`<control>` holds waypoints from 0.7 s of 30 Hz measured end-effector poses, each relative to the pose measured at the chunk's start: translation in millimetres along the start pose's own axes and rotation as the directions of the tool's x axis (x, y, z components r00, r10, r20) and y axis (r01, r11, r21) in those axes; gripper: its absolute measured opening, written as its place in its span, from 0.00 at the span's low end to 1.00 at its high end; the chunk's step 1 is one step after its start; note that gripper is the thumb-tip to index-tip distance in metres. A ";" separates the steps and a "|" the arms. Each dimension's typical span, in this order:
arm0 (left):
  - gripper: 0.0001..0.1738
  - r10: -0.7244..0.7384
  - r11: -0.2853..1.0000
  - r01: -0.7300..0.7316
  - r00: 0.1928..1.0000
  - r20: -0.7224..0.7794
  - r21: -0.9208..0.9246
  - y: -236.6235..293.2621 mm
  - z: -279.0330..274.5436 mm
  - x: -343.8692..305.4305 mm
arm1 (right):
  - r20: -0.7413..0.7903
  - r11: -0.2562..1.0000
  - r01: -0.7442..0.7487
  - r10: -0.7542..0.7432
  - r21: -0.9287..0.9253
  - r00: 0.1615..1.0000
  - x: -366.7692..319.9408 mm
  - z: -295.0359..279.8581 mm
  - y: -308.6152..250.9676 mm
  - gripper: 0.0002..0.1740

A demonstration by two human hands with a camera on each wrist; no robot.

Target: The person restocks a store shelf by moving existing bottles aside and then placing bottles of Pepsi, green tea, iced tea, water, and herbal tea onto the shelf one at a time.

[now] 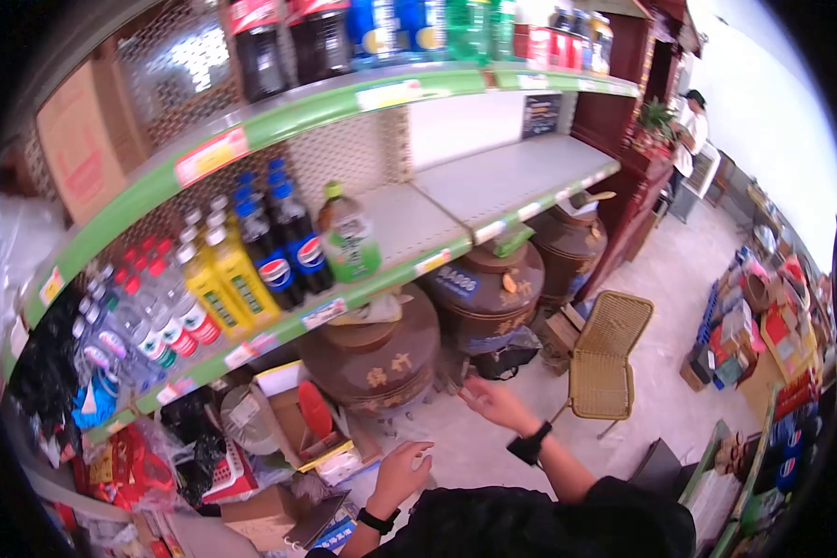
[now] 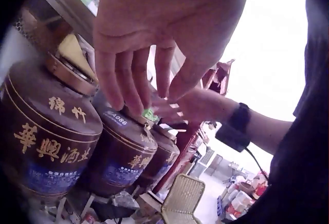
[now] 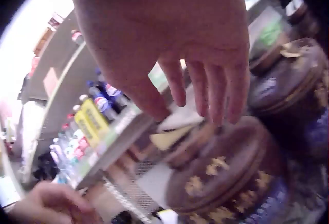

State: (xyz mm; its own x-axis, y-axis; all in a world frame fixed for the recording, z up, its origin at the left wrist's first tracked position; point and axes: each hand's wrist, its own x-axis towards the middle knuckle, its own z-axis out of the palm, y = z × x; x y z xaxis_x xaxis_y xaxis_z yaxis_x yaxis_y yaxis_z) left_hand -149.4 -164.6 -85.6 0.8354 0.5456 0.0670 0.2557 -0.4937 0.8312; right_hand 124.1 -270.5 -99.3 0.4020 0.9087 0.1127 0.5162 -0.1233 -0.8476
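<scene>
The left hand hangs palm down, fingers loosely bent and thumb a moderate gap from them, holding nothing. At 2 o'clock from it is the right hand, also holding nothing, its fingers hanging loosely and its thumb well apart from them. Each wrist wears a black band, the left band and the right band.

The nearest large things are three brown jars with gold characters. The near jar sits at about 12 o'clock from the left hand, with bare floor showing between them in the head view. The middle jar is at 12 o'clock from the right hand, the far jar at 1 o'clock, partly under a green-edged shelf.

At 2 o'clock from the right hand is a wicker chair. At 10 o'clock from the left hand lies a carton with a red piece in it. On the shelf, at 11 o'clock, stand dark bottles with blue caps, beside yellow bottles
</scene>
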 end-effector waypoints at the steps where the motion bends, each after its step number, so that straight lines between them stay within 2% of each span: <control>1: 0.16 0.011 1.000 -0.011 1.000 0.015 -0.010 -6.1 12.1 8.2 | -0.038 0.992 -0.126 0.125 -0.013 0.991 -36.2 -6.7 32.5 0.26; 3: 0.16 0.056 0.998 -0.057 0.997 0.058 0.023 9.6 31.4 24.9 | -0.130 0.926 -0.374 0.365 -0.056 0.922 -117.2 -29.3 70.1 0.25; 4: 0.16 0.098 0.994 -0.103 0.990 0.104 0.039 22.7 44.9 37.9 | -0.184 0.867 -0.492 0.473 -0.075 0.862 -158.1 -41.3 78.8 0.24; 7: 0.15 0.154 0.983 -0.174 0.954 0.257 0.060 76.3 96.3 71.9 | -0.257 0.754 -0.657 0.641 0.034 0.723 -267.1 -69.5 110.8 0.25; 8: 0.15 0.165 0.979 -0.194 0.935 0.313 0.063 95.4 120.3 81.6 | -0.305 0.733 -0.678 0.656 0.044 0.690 -297.0 -75.7 116.7 0.25; 10: 0.16 0.288 0.945 -0.327 0.861 0.420 0.024 127.8 176.9 98.8 | -0.384 0.682 -0.729 0.690 0.061 0.613 -352.6 -100.7 112.6 0.24; 14: 0.16 0.461 0.853 -0.510 0.643 0.612 -0.106 225.1 294.0 98.1 | -0.635 0.687 -0.704 0.628 0.181 0.450 -436.9 -140.3 112.2 0.23; 17: 0.16 0.571 0.771 -0.571 0.425 0.703 -0.281 280.7 384.6 74.1 | -0.736 0.670 -0.707 0.594 0.228 0.325 -492.4 -168.6 105.9 0.21; 21: 0.16 0.698 0.605 -0.610 0.097 0.709 -0.512 357.7 468.5 22.2 | -0.844 0.671 -0.664 0.524 0.329 0.111 -556.4 -207.6 67.4 0.19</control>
State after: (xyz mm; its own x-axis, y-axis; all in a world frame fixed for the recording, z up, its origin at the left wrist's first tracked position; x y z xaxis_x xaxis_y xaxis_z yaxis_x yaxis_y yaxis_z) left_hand 188.6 -646.3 -45.4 0.6049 -0.7719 0.1956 -0.6041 -0.2848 0.7443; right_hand 92.1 -867.2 -111.5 0.9537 -0.3006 0.0061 -0.1696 -0.5546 -0.8146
